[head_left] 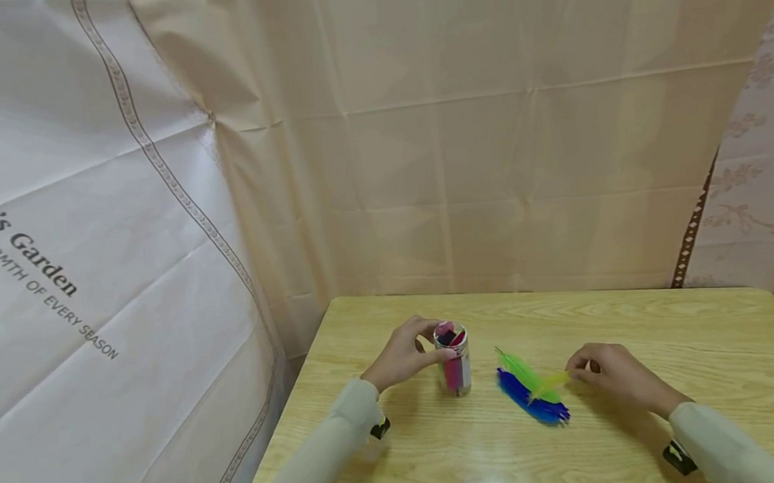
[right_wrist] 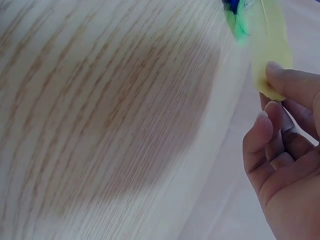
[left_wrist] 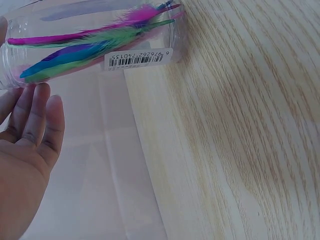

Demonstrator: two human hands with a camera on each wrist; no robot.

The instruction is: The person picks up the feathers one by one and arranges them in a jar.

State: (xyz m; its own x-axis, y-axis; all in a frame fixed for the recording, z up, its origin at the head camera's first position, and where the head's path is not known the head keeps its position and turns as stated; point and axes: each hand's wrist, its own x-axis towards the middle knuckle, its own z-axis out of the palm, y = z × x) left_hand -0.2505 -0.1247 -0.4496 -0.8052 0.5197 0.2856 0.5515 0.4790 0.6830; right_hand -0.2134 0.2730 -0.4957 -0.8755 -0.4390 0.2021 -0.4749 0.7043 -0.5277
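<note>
My left hand (head_left: 403, 353) grips a clear jar (head_left: 458, 377) near its open top, thumb on the near side. The jar stands upright on the table. In the left wrist view, pink, green and blue feathers (left_wrist: 90, 50) show through its wall, beside a barcode label (left_wrist: 137, 59). My right hand (head_left: 618, 375) pinches one end of a yellow feather (head_left: 550, 384) between thumb and finger. Its other end reaches over a green feather (head_left: 516, 365) and blue feathers (head_left: 523, 396) on the table. In the right wrist view, the yellow feather (right_wrist: 272, 45) stands out from the fingertips.
The wooden table (head_left: 440, 460) carries the jar and the feathers. Behind it hangs a beige cloth (head_left: 488, 154), with a white printed cloth (head_left: 95, 252) at the left and a flowered cloth (head_left: 757, 197) at the right.
</note>
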